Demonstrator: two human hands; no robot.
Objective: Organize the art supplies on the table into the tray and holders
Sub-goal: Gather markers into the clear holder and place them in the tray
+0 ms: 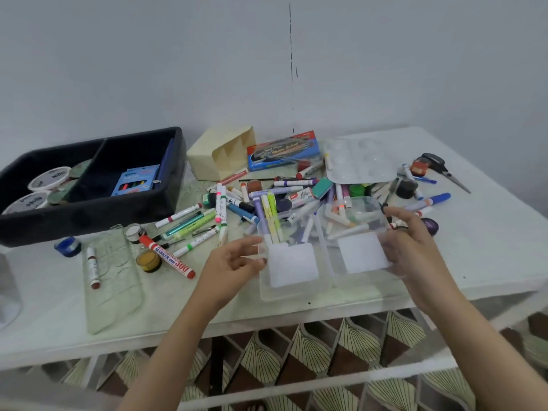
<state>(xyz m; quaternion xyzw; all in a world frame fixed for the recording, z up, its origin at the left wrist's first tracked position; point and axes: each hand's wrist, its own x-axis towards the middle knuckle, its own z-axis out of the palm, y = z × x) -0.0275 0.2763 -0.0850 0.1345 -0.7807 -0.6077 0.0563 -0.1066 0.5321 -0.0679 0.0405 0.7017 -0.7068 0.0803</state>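
Note:
Two clear plastic holders with white labels stand side by side near the table's front. The left clear holder (292,264) has several purple, yellow and green markers (270,219) standing in it. My left hand (234,259) pinches its left wall with thumb and fingertips. The right clear holder (362,252) has a few pale markers lying inside, and my right hand (413,241) grips its right side. A loose pile of markers (237,203) covers the table's middle. The black tray (89,210) sits at the far left.
White tubs (49,179) and a blue crayon box (135,180) are in the tray. A cream holder (219,152) lies on its side beside a blue marker box (284,152). A clear palette (358,161), scissors (444,170), a red marker (169,256) and paint pots (148,259) lie about.

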